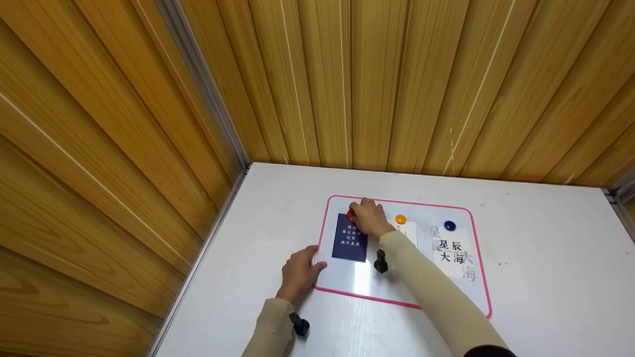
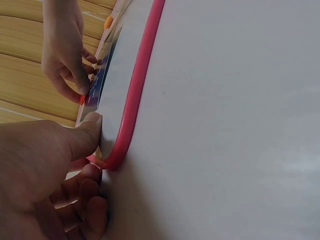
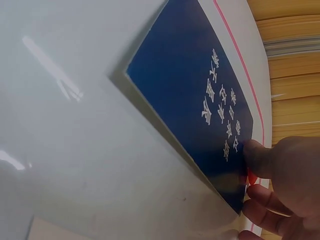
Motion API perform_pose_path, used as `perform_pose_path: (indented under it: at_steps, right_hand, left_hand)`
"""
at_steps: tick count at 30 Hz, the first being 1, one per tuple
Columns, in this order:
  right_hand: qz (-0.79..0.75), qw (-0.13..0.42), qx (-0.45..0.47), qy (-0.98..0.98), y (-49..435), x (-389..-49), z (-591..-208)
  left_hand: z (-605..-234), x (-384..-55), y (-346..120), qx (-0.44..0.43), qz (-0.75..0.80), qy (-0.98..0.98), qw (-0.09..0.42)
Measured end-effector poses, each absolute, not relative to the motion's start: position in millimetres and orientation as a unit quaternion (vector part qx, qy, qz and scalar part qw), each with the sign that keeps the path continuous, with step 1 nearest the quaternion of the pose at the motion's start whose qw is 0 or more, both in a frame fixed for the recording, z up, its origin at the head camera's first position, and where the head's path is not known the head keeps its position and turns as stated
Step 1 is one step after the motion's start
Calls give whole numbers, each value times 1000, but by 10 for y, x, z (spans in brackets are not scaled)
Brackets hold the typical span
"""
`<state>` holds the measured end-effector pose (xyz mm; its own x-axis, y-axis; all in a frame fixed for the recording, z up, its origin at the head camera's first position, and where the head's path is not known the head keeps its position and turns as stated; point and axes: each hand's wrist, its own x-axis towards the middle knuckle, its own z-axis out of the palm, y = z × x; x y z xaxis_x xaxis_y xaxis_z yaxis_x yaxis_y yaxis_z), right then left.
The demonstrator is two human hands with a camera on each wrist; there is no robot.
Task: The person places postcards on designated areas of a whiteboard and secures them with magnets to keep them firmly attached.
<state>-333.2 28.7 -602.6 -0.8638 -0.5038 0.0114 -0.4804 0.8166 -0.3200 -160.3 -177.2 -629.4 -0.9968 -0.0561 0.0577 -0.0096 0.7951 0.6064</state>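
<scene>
A small whiteboard [image 1: 347, 275] with a pink rim lies on the table. At its left edge, my left hand [image 1: 299, 271] grips the rim, thumb on top and fingers curled at the outer side, as the left wrist view shows. My right hand [image 1: 371, 218] pinches a round red magnet [image 3: 251, 176] at the top edge of a dark blue card [image 1: 349, 248] with white characters. The card's lower end stands slightly off the board in the right wrist view. To the right, an orange magnet [image 1: 400, 218] sits above a white card [image 1: 410, 233], partly hidden by my right arm.
A dark blue magnet [image 1: 449, 225] sits at the top of a clear-looking sheet with black and grey characters [image 1: 451, 252], on the board's right side. The white table [image 1: 545, 258] meets wood-patterned panels [image 1: 377, 89] at the back and left.
</scene>
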Motion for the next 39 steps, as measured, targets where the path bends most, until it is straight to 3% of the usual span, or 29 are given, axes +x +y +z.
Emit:
perform_pose_path:
  at_steps: [11, 39]
  right_hand:
    - [-159, 48, -254, 953, 308, -3322, -5998]
    - [-173, -13, -267, 948, 489, -3284, -5819]
  left_hand:
    - [-6314, -1629, -1758, 20, -320, -947, 34]
    - [-6350, -1744, -1804, 11, -315, -948, 44]
